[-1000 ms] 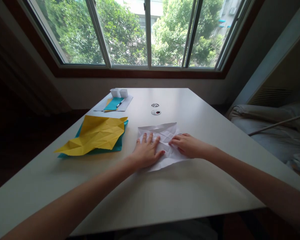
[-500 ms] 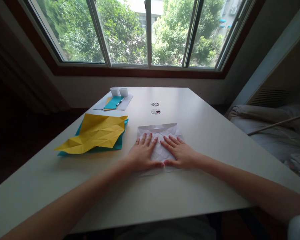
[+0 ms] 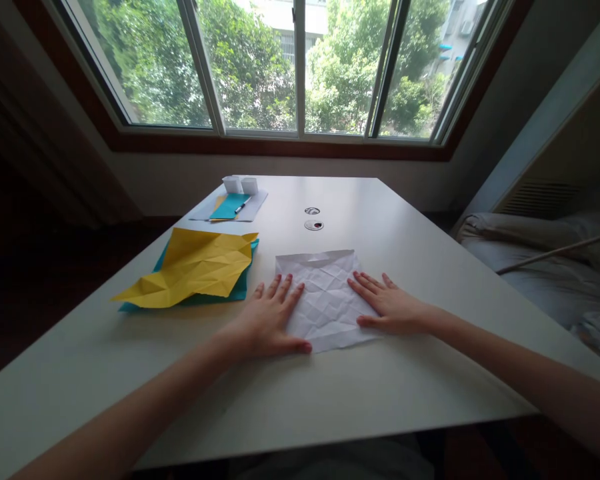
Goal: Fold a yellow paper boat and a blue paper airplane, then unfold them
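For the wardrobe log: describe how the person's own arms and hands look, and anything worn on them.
Both forearms are bare as far as the frame shows: no sleeves, watch, bracelets or rings visible. The left hand and the right hand wear no gloves. The fingernails look tinted reddish-pink, most clearly on the right hand's fingertips. No markings show.

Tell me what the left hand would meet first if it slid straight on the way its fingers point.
The left hand points up and right across the creased white paper; it would probably cross that sheet first.

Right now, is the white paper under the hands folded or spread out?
Spread out: the white paper lies flat, creased all over, left hand and right hand pressing its sides.
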Tool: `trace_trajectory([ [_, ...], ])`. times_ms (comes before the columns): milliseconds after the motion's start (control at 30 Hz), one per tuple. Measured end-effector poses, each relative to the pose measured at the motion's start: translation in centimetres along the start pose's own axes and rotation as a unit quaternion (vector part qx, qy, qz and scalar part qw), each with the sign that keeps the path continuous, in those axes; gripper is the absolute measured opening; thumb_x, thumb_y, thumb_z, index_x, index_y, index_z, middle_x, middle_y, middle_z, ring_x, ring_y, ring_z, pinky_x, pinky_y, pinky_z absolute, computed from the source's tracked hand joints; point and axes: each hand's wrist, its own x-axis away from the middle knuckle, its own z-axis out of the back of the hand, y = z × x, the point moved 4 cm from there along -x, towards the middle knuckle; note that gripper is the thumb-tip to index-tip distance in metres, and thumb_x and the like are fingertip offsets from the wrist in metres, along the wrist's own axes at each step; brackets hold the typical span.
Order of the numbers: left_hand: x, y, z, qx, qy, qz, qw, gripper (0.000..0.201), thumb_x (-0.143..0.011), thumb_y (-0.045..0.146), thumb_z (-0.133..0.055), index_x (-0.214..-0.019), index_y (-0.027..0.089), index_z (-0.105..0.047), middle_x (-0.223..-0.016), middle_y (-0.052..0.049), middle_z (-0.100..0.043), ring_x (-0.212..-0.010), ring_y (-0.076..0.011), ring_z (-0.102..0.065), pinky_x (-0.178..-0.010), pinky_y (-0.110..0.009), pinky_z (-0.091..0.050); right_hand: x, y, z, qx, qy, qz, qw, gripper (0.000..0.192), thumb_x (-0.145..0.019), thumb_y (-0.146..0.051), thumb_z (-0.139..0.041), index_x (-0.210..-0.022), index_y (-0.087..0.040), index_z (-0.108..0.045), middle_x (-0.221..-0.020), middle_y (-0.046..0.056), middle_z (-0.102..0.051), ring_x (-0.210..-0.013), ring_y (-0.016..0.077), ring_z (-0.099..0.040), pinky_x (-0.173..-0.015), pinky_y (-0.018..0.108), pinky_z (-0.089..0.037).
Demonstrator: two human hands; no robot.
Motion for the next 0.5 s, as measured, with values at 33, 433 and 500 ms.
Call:
trace_trajectory([
  [33,0.0,0.0,0.1,0.001,-0.001,-0.001,1.0,0.109,-0.06,0.084,-0.033,-0.143,0.02,-0.004,-0.148,-0.017,-0.003,-0.134,-0.0391,0.0,-0.103,-0.055,-0.011,0.1,0.1,0.2,-0.002,-0.005,0.001,1.0,0.081,-0.081,-0.067,-0.027,-0.143,-0.021,-0.004,-0.149,0.012,-0.008,-0.135,0.0296,-0.011,-0.106,0.058,-0.005],
  [433,1.3,3.7,1.0,0.02,-0.019,-0.011,1.0,0.098,-0.067,0.081,-0.026,-0.143,0.02,-0.011,-0.148,-0.018,-0.009,-0.134,-0.0381,0.0,-0.105,-0.056,-0.007,-4.9,-4.6,1.7,-0.026,-0.017,0.079,0.996,0.059,-0.09,-0.048,-0.026,-0.143,-0.023,-0.015,-0.148,0.008,-0.014,-0.136,0.0279,-0.011,-0.106,0.055,-0.011],
  [500,1.8,4.6,0.8,0.032,-0.026,-0.006,0.999,0.095,-0.071,0.079,-0.024,-0.143,0.019,-0.011,-0.148,-0.02,-0.007,-0.134,-0.0379,-0.002,-0.105,-0.054,-0.013,-6.4,-5.0,1.6,-0.03,-0.007,0.091,0.995,0.056,-0.091,-0.043,-0.024,-0.143,-0.022,-0.015,-0.149,0.007,-0.011,-0.136,0.0271,-0.008,-0.106,0.054,-0.011],
])
